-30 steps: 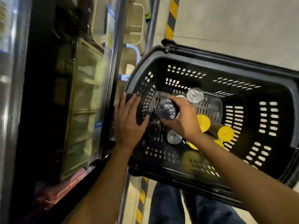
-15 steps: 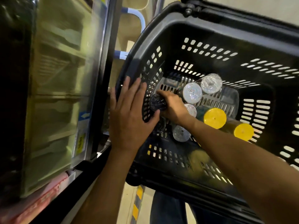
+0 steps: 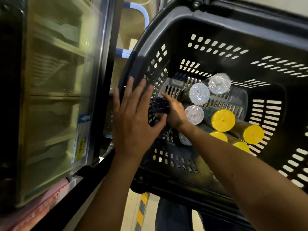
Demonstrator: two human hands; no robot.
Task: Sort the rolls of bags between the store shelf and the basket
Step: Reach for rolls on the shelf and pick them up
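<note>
The store shelf [image 3: 55, 97] fills the left, its clear-fronted compartments blurred and their contents too unclear to tell. The black basket [image 3: 216, 30] stands just right of it and now looms larger and higher in view than a second ago, as the head has dropped closer. On its floor lie the yellow-ended rolls [image 3: 223, 120] to the right and the clear-wrapped rolls [image 3: 199, 93] farther in, placed as before. The left hand [image 3: 133, 120] stays flat, fingers spread, against the basket's left wall. The right hand [image 3: 173, 112] is curled round the dark roll [image 3: 159, 105], which a second ago sat up toward the basket's middle and is now down against the left wall, just beside the left hand. That suggests this roll is being settled in the basket, not shelved.
</note>
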